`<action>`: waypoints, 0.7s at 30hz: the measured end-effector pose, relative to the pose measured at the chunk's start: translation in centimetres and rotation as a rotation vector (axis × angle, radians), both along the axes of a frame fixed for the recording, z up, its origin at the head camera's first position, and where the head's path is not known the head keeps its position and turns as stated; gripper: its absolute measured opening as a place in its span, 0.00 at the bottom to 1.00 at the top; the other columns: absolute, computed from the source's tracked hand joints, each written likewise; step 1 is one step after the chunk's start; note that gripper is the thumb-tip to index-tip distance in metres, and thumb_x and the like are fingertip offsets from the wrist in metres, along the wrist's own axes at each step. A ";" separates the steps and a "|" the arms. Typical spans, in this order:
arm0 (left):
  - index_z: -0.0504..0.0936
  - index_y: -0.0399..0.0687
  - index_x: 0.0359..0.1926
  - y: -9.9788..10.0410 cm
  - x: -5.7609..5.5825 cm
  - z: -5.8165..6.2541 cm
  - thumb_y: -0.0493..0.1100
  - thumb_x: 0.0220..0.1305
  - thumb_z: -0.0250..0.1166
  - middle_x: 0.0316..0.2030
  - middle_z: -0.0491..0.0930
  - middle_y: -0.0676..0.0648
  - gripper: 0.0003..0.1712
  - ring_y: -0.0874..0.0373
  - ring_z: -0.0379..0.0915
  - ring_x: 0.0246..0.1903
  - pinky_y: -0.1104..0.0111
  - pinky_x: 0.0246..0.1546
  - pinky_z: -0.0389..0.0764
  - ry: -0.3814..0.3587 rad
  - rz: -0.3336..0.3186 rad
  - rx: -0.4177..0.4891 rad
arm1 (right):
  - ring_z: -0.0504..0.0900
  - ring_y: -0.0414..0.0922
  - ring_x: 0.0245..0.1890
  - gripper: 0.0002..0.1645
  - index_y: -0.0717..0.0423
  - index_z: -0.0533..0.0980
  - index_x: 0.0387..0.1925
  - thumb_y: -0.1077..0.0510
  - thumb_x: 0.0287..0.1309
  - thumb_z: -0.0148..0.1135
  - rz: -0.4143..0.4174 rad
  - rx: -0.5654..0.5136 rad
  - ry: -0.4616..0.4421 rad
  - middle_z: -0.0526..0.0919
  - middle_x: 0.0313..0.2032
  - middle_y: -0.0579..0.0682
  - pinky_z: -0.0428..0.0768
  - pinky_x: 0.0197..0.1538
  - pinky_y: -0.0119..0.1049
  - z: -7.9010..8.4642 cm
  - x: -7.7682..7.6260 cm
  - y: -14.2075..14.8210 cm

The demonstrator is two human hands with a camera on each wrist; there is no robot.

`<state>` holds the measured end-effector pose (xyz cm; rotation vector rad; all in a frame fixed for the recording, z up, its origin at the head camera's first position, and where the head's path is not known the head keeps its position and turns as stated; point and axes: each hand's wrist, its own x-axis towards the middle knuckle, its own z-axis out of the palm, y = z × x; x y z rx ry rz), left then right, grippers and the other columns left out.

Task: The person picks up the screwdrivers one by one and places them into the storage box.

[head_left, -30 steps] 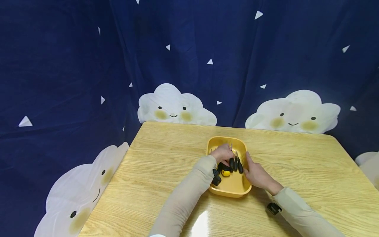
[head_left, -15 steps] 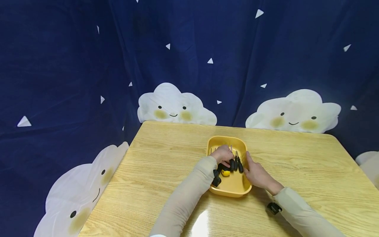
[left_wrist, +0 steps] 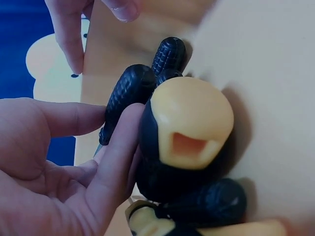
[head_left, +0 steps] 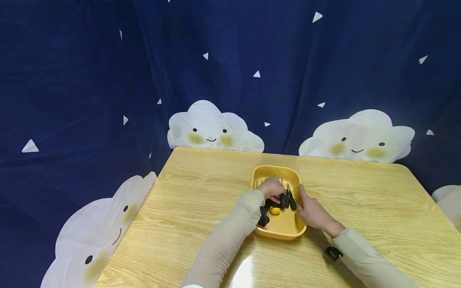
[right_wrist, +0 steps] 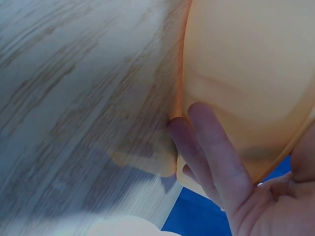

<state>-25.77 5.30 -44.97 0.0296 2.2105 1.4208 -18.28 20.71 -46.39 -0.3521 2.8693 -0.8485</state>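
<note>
In the head view my left hand [head_left: 271,188] is down inside a yellow plastic bin [head_left: 281,236]. Its thumb and a finger pinch the black textured handle of a screwdriver [left_wrist: 129,91], as the left wrist view shows. Right against those fingers lies a thicker black handle with a yellow end [left_wrist: 194,118], a slot in its tip. My right hand [head_left: 315,212] holds the bin's right wall, fingers along the outer side and thumb at the rim. Beside the left hand lie black-handled screwdrivers [head_left: 292,201] with metal shafts toward the far end.
The bin stands on a light wood-grain table [head_left: 201,192]. Behind the table hangs a dark blue curtain [head_left: 230,60] with white clouds and triangles. Another black handle [left_wrist: 211,201] and a yellow-and-black piece [left_wrist: 147,221] lie low in the left wrist view.
Both hands stay almost where they were, the left in the bin and the right at its wall. The handles by the left fingers have shifted only very slightly.
</note>
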 end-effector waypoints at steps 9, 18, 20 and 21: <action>0.71 0.38 0.18 0.1 0.0 0.0 0.30 0.62 0.58 0.30 0.79 0.35 0.15 0.44 0.80 0.30 0.57 0.32 0.84 -0.005 0.004 -0.004 | 0.67 0.41 0.11 0.46 0.72 0.33 0.70 0.65 0.62 0.49 0.001 -0.004 0.000 0.68 0.14 0.51 0.70 0.17 0.36 0.1 0.0 0.0; 0.75 0.33 0.28 -0.6 -0.1 0.6 0.29 0.62 0.56 0.37 0.79 0.32 0.06 0.45 0.78 0.28 0.58 0.30 0.84 0.010 -0.022 0.011 | 0.67 0.42 0.12 0.46 0.72 0.33 0.70 0.64 0.61 0.49 0.003 0.003 0.023 0.68 0.14 0.51 0.70 0.18 0.36 -0.2 -0.1 0.3; 0.73 0.35 0.25 -0.8 -0.1 0.6 0.29 0.62 0.56 0.35 0.79 0.32 0.09 0.44 0.78 0.28 0.58 0.29 0.84 0.019 -0.029 0.020 | 0.67 0.42 0.12 0.46 0.73 0.33 0.70 0.64 0.62 0.49 0.005 0.007 0.025 0.68 0.14 0.51 0.70 0.18 0.36 -0.2 -0.1 0.3; 0.72 0.36 0.23 -0.8 -0.1 0.6 0.29 0.62 0.55 0.34 0.79 0.32 0.10 0.44 0.78 0.28 0.58 0.29 0.84 0.024 -0.033 0.026 | 0.67 0.42 0.11 0.46 0.73 0.33 0.70 0.64 0.62 0.49 0.005 0.006 0.024 0.68 0.14 0.51 0.69 0.18 0.36 -0.2 -0.1 0.3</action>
